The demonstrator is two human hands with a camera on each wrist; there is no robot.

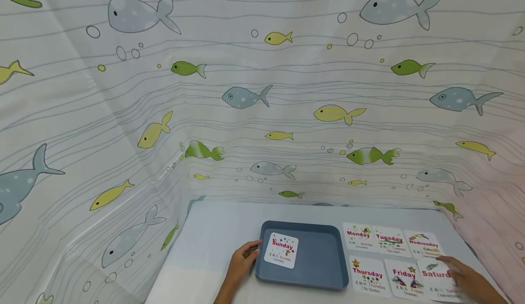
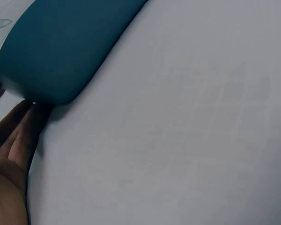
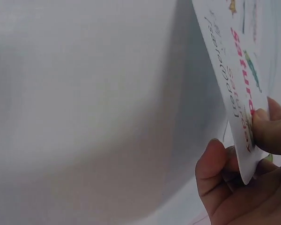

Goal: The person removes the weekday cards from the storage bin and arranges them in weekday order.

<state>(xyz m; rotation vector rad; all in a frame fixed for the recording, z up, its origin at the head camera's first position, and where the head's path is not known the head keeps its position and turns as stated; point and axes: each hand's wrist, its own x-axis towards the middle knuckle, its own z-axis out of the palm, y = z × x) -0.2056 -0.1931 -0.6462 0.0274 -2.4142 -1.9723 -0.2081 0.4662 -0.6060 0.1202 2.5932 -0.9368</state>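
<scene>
A grey-blue tray lies on the white table, with the Sunday card flat in its left part. At the tray's left rim, my left hand grips the edge; in the left wrist view its fingers reach against the tray's underside. My right hand pinches the Saturday card at its right side. The right wrist view shows that card tilted up off the table, with the thumb on its printed face. Some fingers are hidden behind the card.
Right of the tray lie the Monday, Tuesday and Wednesday cards in a back row. Thursday and Friday cards lie in front of them. A fish-patterned curtain surrounds the table's back and sides.
</scene>
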